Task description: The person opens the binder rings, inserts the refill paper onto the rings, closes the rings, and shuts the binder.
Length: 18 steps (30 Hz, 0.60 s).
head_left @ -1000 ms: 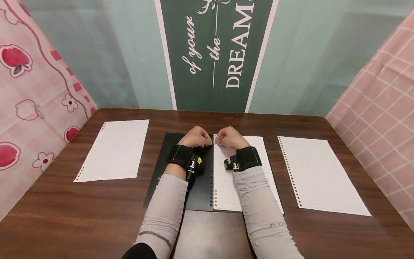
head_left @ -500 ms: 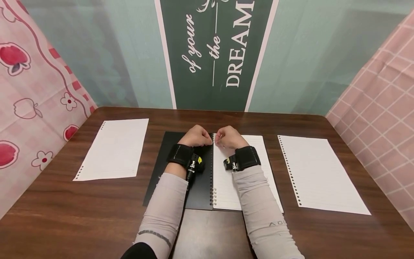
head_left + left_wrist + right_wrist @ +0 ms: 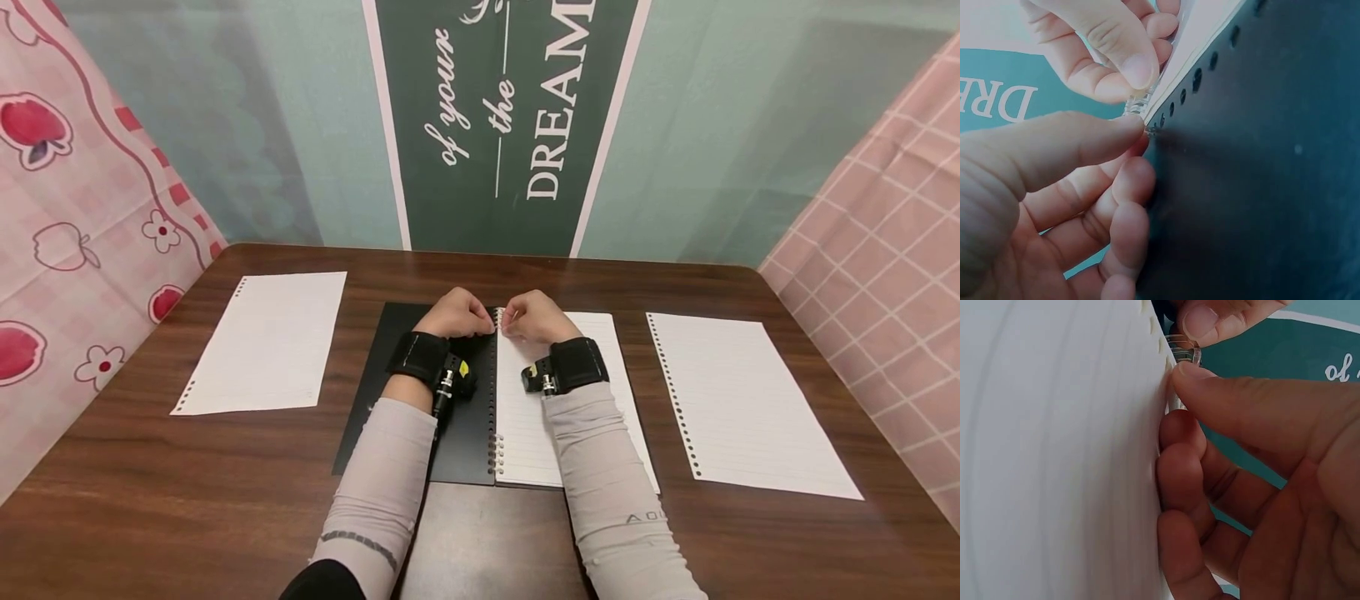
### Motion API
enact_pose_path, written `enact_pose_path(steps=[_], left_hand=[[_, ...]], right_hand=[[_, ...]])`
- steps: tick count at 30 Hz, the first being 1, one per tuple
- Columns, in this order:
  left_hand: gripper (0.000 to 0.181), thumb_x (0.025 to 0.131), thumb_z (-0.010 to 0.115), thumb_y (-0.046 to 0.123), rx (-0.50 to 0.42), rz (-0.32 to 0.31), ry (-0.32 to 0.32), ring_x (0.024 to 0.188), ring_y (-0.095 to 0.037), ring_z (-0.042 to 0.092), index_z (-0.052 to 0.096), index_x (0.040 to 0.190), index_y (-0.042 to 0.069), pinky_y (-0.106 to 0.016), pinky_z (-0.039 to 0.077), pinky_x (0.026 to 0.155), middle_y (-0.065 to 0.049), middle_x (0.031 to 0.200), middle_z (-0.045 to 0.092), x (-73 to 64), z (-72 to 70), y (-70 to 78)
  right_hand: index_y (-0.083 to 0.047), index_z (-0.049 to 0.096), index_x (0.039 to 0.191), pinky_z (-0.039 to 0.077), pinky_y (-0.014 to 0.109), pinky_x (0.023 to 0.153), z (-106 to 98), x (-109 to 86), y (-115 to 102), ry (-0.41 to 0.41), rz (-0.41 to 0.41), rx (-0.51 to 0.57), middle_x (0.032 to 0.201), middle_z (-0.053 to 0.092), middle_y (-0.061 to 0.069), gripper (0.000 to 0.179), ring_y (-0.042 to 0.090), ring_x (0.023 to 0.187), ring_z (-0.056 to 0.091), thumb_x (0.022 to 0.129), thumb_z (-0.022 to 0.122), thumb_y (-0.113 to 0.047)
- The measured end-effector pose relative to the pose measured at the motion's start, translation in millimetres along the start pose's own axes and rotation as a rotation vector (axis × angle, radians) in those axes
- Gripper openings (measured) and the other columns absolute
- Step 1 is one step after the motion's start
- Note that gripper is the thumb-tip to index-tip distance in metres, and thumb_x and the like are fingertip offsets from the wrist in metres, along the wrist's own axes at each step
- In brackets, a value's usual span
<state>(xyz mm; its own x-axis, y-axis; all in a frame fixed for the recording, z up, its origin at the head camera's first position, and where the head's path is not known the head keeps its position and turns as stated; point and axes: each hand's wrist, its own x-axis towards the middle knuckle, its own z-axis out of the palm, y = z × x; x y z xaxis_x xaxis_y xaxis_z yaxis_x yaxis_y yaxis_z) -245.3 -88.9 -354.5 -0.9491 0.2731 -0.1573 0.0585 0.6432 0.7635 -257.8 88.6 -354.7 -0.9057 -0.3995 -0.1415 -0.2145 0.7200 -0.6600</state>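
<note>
An open loose-leaf notebook lies at the middle of the table, its black cover (image 3: 461,454) on the left and lined pages (image 3: 522,425) on the right. At the far end of its spine my left hand (image 3: 455,315) and right hand (image 3: 538,317) meet. Between the fingertips sits a clear plastic binder ring (image 3: 1137,105), seen edge-on in the right wrist view. My left thumb and index finger pinch its cover side; my right thumb and index finger pinch the page side. Punched holes run along both edges. The fingers partly hide the ring.
One loose punched sheet (image 3: 262,346) lies on the left of the brown table (image 3: 187,500), another lined sheet (image 3: 750,408) on the right. A second set of clear rings (image 3: 497,457) stands at the near end of the spine. A metallic grey surface (image 3: 491,542) lies in front.
Both hands stay at the far end of the spine, with only slight finger movement. The head view has shifted a little; the notebook and loose sheets have not moved.
</note>
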Motion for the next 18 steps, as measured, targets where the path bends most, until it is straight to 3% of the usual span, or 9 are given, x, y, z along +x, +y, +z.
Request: enact_pose_path(steps=[4, 9, 12, 18], left_hand=[[0.013, 0.089, 0.068, 0.011, -0.007, 0.000, -0.013, 0.063, -0.013, 0.053, 0.076, 0.090, 0.001, -0.024, 0.043, 0.059, -0.001, 0.070, 0.061, 0.1, -0.5, -0.2], [0.017, 0.090, 0.068, 0.015, -0.029, -0.030, -0.044, 0.058, -0.013, 0.051, 0.074, 0.086, 0.000, -0.025, 0.041, 0.055, 0.000, 0.064, 0.058, 0.5, -3.5, -0.5], [0.021, 0.092, 0.067, 0.018, -0.020, -0.056, -0.042, 0.055, -0.012, 0.052, 0.073, 0.085, -0.001, -0.024, 0.040, 0.054, 0.000, 0.062, 0.058, 0.3, -3.8, 2.2], [0.025, 0.092, 0.068, 0.023, 0.033, -0.078, 0.002, 0.057, -0.014, 0.054, 0.074, 0.086, -0.001, -0.024, 0.042, 0.055, 0.000, 0.062, 0.058, -1.8, -2.3, 6.8]], right_hand=[[-0.001, 0.069, 0.088, 0.041, 0.023, 0.061, -2.1, 0.0, 1.0, -0.019, 0.001, 0.014, 0.074, 0.061, 0.002, 0.005, 0.011, 0.063, 0.052, 0.089, 0.064, -0.002], [0.001, 0.068, 0.099, 0.044, 0.024, 0.061, -2.5, 1.2, 1.2, 0.001, 0.082, 0.127, 0.084, 0.065, 0.008, 0.015, 0.013, 0.067, 0.057, 0.097, 0.057, -0.009], [0.002, 0.068, 0.099, 0.045, 0.023, 0.061, 0.2, 4.4, 2.5, 0.061, 0.127, 0.165, 0.077, 0.063, 0.006, 0.021, 0.012, 0.064, 0.056, 0.099, 0.059, -0.017], [-0.001, 0.068, 0.093, 0.039, 0.025, 0.060, 3.0, 6.5, -2.0, 0.144, 0.197, 0.136, 0.062, 0.056, -0.002, 0.026, 0.011, 0.057, 0.050, 0.099, 0.059, -0.024]])
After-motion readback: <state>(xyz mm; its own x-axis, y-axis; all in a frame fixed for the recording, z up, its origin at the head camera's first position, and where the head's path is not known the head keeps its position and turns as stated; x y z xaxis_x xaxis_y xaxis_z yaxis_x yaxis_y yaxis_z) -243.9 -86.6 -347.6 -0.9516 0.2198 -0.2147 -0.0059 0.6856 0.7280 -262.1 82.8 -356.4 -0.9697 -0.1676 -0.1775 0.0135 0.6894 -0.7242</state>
